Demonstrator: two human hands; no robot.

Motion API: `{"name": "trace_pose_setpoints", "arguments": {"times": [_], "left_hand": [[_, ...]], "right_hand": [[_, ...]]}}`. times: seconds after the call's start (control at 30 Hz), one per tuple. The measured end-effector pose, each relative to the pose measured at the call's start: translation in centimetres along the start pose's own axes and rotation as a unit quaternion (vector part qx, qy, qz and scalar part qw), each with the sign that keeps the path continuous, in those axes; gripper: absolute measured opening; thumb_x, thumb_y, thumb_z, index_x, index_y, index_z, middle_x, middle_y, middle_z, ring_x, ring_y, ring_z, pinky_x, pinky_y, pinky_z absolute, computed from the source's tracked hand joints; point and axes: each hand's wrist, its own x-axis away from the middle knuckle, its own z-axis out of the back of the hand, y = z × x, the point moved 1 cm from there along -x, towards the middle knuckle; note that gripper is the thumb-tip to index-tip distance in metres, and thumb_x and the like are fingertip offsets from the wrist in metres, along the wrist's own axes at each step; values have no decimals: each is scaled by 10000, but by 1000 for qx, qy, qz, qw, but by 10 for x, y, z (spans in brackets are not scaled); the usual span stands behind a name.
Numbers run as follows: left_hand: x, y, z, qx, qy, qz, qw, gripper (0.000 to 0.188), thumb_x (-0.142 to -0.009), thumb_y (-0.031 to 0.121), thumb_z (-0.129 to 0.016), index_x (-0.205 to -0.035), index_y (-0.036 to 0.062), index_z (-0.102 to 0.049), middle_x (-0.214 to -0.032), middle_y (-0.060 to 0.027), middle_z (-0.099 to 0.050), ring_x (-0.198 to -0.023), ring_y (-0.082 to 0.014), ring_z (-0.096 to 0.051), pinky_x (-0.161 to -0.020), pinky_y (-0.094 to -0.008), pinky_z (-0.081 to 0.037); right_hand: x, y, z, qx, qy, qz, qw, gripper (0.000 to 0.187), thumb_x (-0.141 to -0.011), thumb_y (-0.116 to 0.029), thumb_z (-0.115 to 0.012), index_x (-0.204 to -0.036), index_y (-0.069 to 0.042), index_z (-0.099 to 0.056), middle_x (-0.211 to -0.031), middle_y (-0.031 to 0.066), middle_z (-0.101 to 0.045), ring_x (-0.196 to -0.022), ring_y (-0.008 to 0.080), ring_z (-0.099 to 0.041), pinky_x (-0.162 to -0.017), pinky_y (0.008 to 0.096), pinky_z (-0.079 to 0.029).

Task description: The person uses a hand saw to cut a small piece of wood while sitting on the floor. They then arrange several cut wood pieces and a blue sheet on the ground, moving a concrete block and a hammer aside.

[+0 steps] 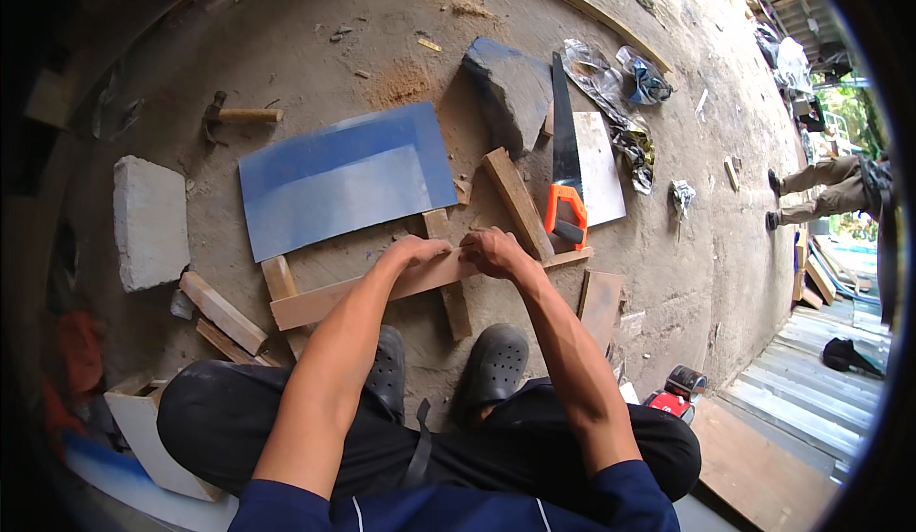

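A long, thin wooden strip (pixel 382 288) lies across in front of my knees, over two short wooden blocks (pixel 456 311). My left hand (pixel 420 250) is closed at its far edge, fingers pinched together. Close beside it, my right hand (pixel 494 251) is curled over the strip with its fingertips pinched too. Whatever is between the fingertips is too small or hidden to make out. Just beyond lies a blue sheet (pixel 348 179) with a pale grey patch. To the right, a handsaw (pixel 567 209) with an orange and black handle rests near a wooden beam (pixel 518 203).
A hammer (pixel 244 115), a pale concrete block (pixel 151 223) and wood offcuts (pixel 224 311) lie to the left. A large stone (pixel 510 88), crumpled plastic (pixel 593 72) and a pale board (pixel 598 169) are ahead right. Another person's legs (pixel 821 188) show at far right.
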Motion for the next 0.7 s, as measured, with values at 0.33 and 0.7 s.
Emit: {"name": "trace_pose_setpoints", "arguments": {"times": [0.33, 0.7], "left_hand": [[10, -7, 8, 65, -168, 12, 984, 721, -715, 623, -585, -1293, 190, -573, -1366, -209, -465, -1191, -300, -492, -961, -459, -381], [29, 2, 4, 14, -70, -16, 997, 719, -753, 640, -553, -1039, -10, -658, -838, -144, -674, -737, -222, -667, -721, -362, -503]], "right_hand": [[31, -26, 1, 18, 169, 89, 981, 247, -809, -206, -657, -1051, -160, -640, -1000, 18, -611, -1010, 228, -521, -853, 378, -374], [37, -23, -1, 8, 185, 88, 979, 240, -827, -228, -641, -1057, -158, -643, -997, 34, -608, -1035, 239, -516, -858, 398, -366]]}}
